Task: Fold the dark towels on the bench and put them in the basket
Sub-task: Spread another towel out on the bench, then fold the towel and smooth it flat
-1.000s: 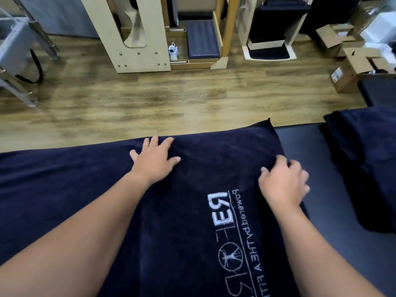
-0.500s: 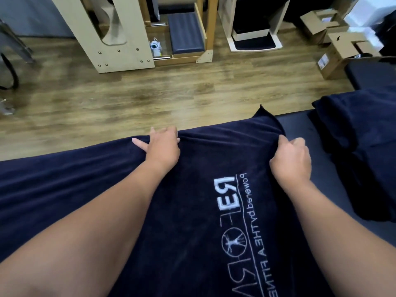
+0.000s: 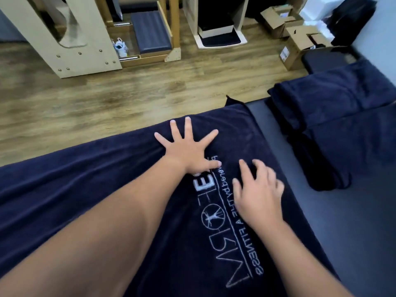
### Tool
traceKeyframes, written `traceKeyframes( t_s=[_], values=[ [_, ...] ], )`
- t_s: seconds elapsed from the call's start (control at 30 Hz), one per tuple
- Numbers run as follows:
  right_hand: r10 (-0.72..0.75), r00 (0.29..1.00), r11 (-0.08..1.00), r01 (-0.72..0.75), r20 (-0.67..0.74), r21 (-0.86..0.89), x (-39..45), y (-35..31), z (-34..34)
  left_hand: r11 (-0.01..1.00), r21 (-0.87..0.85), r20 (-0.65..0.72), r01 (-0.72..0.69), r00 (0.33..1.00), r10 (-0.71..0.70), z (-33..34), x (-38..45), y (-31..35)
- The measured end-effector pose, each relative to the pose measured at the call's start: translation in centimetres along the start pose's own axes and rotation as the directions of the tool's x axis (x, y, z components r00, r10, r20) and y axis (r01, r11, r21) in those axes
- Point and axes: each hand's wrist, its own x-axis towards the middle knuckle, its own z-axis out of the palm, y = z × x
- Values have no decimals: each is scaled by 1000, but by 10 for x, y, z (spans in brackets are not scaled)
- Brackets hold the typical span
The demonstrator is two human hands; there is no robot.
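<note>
A dark navy towel (image 3: 85, 189) with pale stitched lettering lies spread along the bench (image 3: 347, 232). My left hand (image 3: 188, 148) presses flat on it near its far edge, fingers splayed wide. Just to the right, my right hand (image 3: 259, 189) rests on the towel beside the lettering, fingers loosely spread and slightly curled, holding nothing. A pile of other dark towels (image 3: 334, 125) sits bunched on the bench at the right. No basket is in view.
Beyond the bench's far edge is a wooden floor (image 3: 107, 99). Pale wooden equipment frames (image 3: 70, 39) with dark pads stand at the back. Open cardboard boxes (image 3: 300, 43) sit on the floor at the back right.
Both hands let go of the towel's far edge. My left hand opened flat and spread on the cloth; my right hand pulled back toward me and left, onto the towel by the lettering.
</note>
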Motion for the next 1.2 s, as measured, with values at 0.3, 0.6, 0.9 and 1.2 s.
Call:
traceKeyframes(
  t_s=[0.3,0.6,0.9,1.2],
  values=[
    [321,943,946,-323,83,11,-137,78,-14,939,315,-102,-134,979,175,11,-53,76],
    [573,812,819,-571,110,-51,-208,125,-37,904,176,109,-390,920,376,70,-149,111],
    [-98,945,995,88,311,46,-209,22,-43,992,-51,61,118,992,-114,108,-258,0],
    [-257,778,953,301,574,18,-236,-92,-55,839,-220,47,498,864,-501,176,-429,-130]
  ],
)
